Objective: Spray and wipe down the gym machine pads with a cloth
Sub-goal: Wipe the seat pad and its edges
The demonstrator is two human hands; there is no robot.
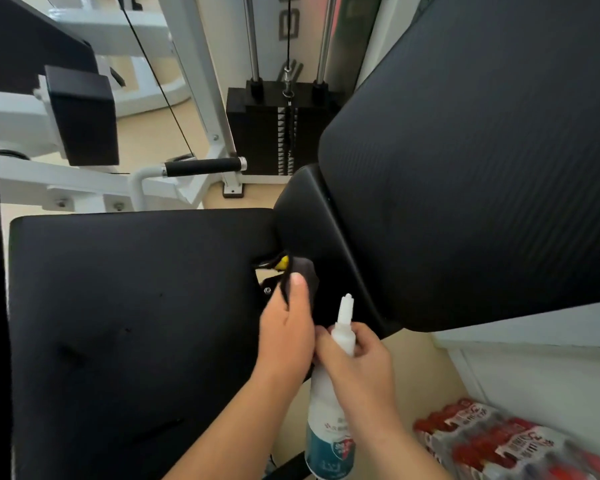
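Spray bottle (326, 420): base cut off by the near edge; label print blurred, unreadable; neck hidden inside right hand (359, 365). Cloth (303, 271): mostly covered by left hand (286, 327), only its dark far end shows. Yellow knob (284, 261): partly hidden behind cloth. Back pad (482, 168): cut by top and right edges. Weight stack (274, 133): right side hidden behind back pad. Red-capped pack (492, 445), near right: blurred, print unreadable
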